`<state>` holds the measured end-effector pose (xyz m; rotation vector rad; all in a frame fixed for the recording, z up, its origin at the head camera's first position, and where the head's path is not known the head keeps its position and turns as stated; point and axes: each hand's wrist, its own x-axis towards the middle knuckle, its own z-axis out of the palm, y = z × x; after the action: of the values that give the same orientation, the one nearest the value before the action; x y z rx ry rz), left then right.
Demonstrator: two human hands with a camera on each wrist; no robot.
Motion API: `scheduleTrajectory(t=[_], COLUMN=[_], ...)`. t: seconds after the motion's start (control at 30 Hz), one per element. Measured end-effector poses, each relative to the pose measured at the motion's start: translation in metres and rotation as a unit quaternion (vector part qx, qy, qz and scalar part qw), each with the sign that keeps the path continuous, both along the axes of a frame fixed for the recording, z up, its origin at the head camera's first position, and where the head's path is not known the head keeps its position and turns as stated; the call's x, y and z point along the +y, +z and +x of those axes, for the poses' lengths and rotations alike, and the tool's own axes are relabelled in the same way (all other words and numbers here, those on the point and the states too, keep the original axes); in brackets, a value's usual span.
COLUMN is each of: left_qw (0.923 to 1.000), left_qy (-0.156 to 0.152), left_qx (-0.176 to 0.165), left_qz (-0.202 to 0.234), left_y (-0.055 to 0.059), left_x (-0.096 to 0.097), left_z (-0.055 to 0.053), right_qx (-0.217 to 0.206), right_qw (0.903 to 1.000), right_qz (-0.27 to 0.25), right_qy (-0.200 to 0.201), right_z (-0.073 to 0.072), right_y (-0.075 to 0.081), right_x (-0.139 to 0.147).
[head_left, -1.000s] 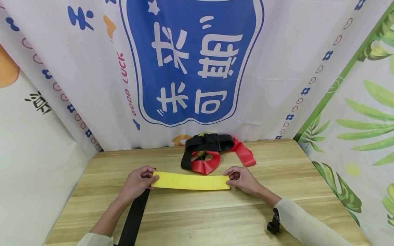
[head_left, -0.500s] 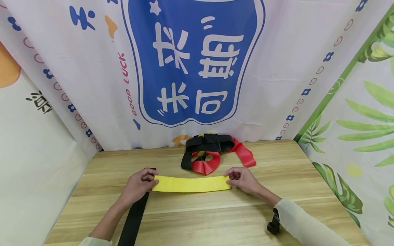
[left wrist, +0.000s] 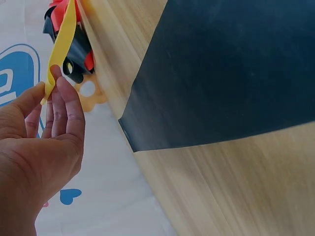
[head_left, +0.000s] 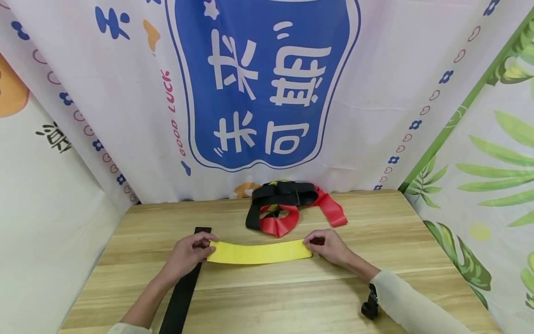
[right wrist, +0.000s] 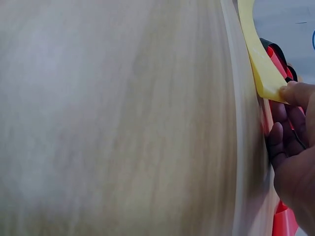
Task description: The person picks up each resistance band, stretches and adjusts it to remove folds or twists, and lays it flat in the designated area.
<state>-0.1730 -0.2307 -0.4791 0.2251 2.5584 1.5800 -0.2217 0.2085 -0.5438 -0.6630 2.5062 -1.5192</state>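
A flat yellow resistance band stretches sideways over the table, sagging slightly in the middle. My left hand pinches its left end between thumb and fingers, and my right hand pinches the right end. In the left wrist view the yellow band runs away from the left hand, seen nearly edge-on. The right wrist view shows the right thumb and fingers on the band's corner. Beneath my left hand and forearm lies a long black band, partly covered by them.
Black bands and a red band lie in a loose heap at the back of the wooden table, by the printed curtain. A red end trails to the right. A black strap hangs at my right wrist.
My left hand and the left end of the yellow band have come slightly lower in the head view, and the band sags more. The right hand stays nearly in place.
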Motion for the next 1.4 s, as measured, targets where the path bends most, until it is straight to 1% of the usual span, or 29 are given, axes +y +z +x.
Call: scheduleTrajectory(t=[0.13, 0.27, 0.37, 0.57, 0.83, 0.93, 1.03, 1.13, 1.2, 1.4], left_qw=[1.0, 1.0, 0.9999, 0.9994, 0.9989, 0.9986, 0.9987, 0.9988, 0.9987, 0.9981], left_qy=[-0.001, -0.003, -0.004, 0.008, 0.016, 0.011, -0.004, -0.022, -0.023, -0.022], left_qx=[0.003, -0.006, -0.013, -0.029, -0.033, -0.039, -0.038, -0.028, -0.025, -0.023], left_qz=[-0.005, -0.004, -0.007, -0.02, -0.03, -0.033, -0.034, -0.034, -0.038, -0.052], left_y=[0.0, 0.002, 0.003, 0.002, 0.001, 0.001, 0.001, -0.001, -0.002, -0.002], left_x=[-0.002, -0.003, -0.004, -0.004, -0.006, -0.008, -0.011, -0.016, -0.018, -0.02], left_z=[0.001, 0.004, 0.006, 0.007, 0.01, 0.013, 0.017, 0.02, 0.021, 0.029], right_qx=[0.004, 0.007, 0.005, -0.009, -0.017, -0.015, -0.01, -0.003, 0.004, 0.003], right_qw=[1.0, 1.0, 0.9999, 0.9995, 0.9989, 0.9983, 0.9979, 0.998, 0.9981, 0.9982], right_qz=[0.004, 0.003, -0.008, -0.031, -0.042, -0.056, -0.063, -0.06, -0.058, -0.052], right_qy=[0.001, -0.003, -0.005, -0.007, -0.012, -0.011, -0.012, -0.02, -0.021, -0.031], right_z=[0.001, 0.001, 0.002, 0.0, -0.005, -0.008, -0.01, -0.012, -0.013, -0.016], right_y=[0.002, 0.004, 0.004, 0.004, 0.009, 0.01, 0.011, 0.014, 0.016, 0.023], right_x=[-0.002, -0.005, -0.006, -0.006, -0.012, -0.015, -0.018, -0.021, -0.024, -0.032])
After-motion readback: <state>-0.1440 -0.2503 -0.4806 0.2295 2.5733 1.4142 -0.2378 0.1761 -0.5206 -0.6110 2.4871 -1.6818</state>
